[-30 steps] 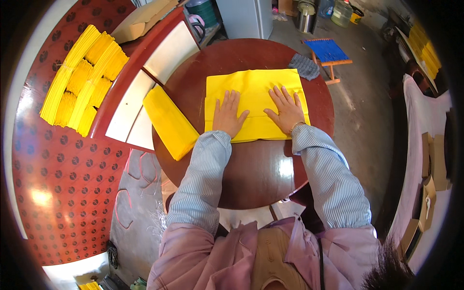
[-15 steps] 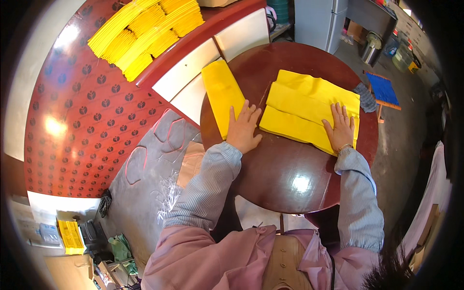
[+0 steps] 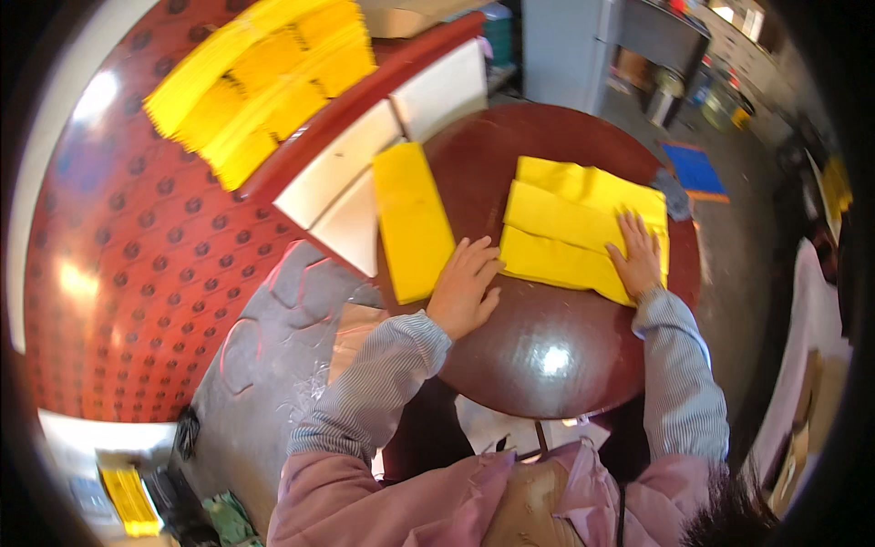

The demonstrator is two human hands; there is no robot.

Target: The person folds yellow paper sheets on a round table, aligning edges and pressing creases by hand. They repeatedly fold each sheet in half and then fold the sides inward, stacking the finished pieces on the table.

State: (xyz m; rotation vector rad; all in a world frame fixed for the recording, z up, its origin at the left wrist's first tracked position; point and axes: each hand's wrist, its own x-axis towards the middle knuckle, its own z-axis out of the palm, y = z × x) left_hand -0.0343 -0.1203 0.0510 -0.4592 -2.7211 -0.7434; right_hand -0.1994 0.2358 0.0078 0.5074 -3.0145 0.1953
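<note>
On the round dark-red table (image 3: pixel 492 351) lies a wide yellow cloth (image 3: pixel 561 223), folded in layers with creases running across it. My right hand (image 3: pixel 640 255) rests flat on its right part, fingers stretched out. A narrower folded yellow piece (image 3: pixel 407 223) lies to the left, slanting along the table's left edge. My left hand (image 3: pixel 463 290) is open, palm down, at the near right edge of that narrow piece. Its fingers point toward the gap between the two pieces, and it holds nothing.
A grey cloth (image 3: pixel 673 195) sits at the table's right edge, near a low blue-topped stool (image 3: pixel 695 171). Tall stacks of folded yellow pieces (image 3: pixel 264 82) stand on a red patterned surface (image 3: pixel 164 264) at the far left. A cabinet with white panels (image 3: pixel 342 164) adjoins the table.
The whole view has shifted, so the table sits lower in it. My left hand has drawn slightly nearer to me along the narrow yellow piece. My right hand stays on the wide cloth.
</note>
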